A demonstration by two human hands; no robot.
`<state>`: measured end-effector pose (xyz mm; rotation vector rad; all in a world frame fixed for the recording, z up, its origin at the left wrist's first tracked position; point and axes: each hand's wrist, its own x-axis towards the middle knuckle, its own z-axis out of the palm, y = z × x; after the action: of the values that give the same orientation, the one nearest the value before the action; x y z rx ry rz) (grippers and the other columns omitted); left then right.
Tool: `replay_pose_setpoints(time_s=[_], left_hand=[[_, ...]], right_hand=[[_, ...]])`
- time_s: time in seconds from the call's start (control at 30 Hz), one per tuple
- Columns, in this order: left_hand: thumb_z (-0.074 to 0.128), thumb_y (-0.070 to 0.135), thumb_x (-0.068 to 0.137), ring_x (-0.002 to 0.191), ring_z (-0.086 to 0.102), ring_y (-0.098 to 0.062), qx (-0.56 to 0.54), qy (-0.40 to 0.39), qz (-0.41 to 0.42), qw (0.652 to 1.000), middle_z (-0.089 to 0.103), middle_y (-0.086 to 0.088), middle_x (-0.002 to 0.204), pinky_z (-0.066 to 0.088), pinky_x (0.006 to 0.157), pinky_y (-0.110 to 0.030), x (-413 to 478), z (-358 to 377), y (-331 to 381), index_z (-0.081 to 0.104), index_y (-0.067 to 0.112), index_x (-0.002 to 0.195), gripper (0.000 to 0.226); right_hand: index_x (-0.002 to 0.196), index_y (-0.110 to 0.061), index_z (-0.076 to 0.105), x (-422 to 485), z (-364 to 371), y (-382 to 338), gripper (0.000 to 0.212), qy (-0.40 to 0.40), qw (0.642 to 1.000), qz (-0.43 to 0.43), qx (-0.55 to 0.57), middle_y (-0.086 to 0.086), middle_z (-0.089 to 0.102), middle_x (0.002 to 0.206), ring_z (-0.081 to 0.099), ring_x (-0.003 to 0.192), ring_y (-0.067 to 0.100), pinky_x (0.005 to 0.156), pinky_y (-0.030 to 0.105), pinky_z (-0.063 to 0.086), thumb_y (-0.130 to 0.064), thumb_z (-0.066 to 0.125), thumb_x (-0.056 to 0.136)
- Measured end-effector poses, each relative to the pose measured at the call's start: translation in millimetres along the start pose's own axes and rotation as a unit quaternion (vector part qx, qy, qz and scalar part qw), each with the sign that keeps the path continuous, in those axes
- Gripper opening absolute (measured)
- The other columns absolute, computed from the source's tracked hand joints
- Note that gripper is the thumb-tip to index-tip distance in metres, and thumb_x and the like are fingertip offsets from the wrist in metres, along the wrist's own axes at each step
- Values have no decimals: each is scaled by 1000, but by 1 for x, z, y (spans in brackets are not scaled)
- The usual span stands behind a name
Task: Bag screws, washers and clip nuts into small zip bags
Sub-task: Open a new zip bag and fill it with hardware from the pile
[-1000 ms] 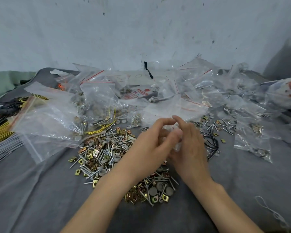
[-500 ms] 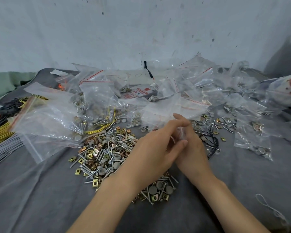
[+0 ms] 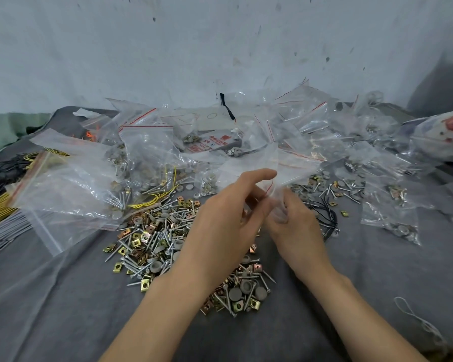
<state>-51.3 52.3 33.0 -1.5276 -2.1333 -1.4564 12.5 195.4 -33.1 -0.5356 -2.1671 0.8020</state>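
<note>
Clear plastic zip bag (image 3: 277, 188) sits just above the hardware pile (image 3: 165, 246) on the grey cloth (image 3: 63, 296), left hand (image 3: 228, 226) and right hand (image 3: 297, 227) both pinching it, I'd guess working its mouth open, so next needs one of the hands free to scoop screws, washers and clip nuts.

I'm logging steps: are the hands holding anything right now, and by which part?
The left hand and right hand pinch one small zip bag between them, seemingly near its red-lined mouth; blur hides the exact hold.
</note>
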Motion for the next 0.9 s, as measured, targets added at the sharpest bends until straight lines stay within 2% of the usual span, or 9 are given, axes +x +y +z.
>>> replay_pose_setpoints(time_s=[0.07,0.13,0.2,0.3,0.43,0.53,0.63,0.73,0.9], left_hand=[[61,31,97,82,65,-10,-8,-1,0,1000,67,18,95,52,76,-34,0,0,0,50,41,123,31],[55,33,99,81,66,-11,-16,4,1,1000,68,19,96,53,75,-37,1,0,0,51,38,125,27],[49,36,100,79,67,-10,-13,8,-6,1000,68,19,96,54,73,-37,1,-1,-2,51,37,127,27],[47,36,102,79,65,0,36,-14,-54,998,66,18,94,56,70,-36,3,-6,-13,49,35,130,29],[46,30,102,69,58,5,163,-106,-136,971,68,16,97,49,63,-18,3,-12,-36,58,26,128,28],[44,28,103,89,64,-8,227,-178,-149,946,69,10,113,53,82,-30,2,-10,-42,59,28,126,27],[40,30,104,115,55,-14,294,-243,-132,915,61,9,125,42,102,-37,3,0,-45,56,31,127,28],[34,34,105,118,48,-18,336,-258,-131,896,56,6,126,37,102,-37,4,7,-48,55,31,127,30],[36,47,102,119,48,-23,384,-248,-140,878,56,-1,124,38,101,-40,6,17,-44,56,20,121,38]], right_hand=[[101,-28,56,3,-9,3,20,34,995,-64,-62,-16,55,81,51,70,11,67,33,39,-36,58,84],[108,-11,64,9,-19,13,33,78,975,-113,-172,7,69,92,65,78,35,74,46,49,-13,77,78],[113,-5,66,12,-28,23,38,85,968,-98,-214,15,71,103,68,90,41,82,47,49,-9,79,78],[130,-11,60,9,-28,25,51,27,987,-36,-152,9,69,117,65,105,35,91,46,42,-19,79,83],[141,-22,51,3,-20,16,67,-23,989,-62,-129,1,66,121,61,110,27,100,47,42,-25,80,80],[144,-26,45,-1,-14,11,69,-38,989,-74,-125,-3,63,125,58,112,21,102,41,40,-28,79,83],[144,-23,46,-4,-9,5,69,-17,988,-98,-120,-1,64,120,60,109,24,102,42,42,-26,78,83],[143,-20,48,-6,-7,0,67,18,988,-98,-117,-1,64,116,60,108,24,101,41,42,-25,80,84],[143,-18,48,-8,-7,-2,67,15,986,-108,-127,0,64,115,61,107,25,102,43,43,-28,79,85]])
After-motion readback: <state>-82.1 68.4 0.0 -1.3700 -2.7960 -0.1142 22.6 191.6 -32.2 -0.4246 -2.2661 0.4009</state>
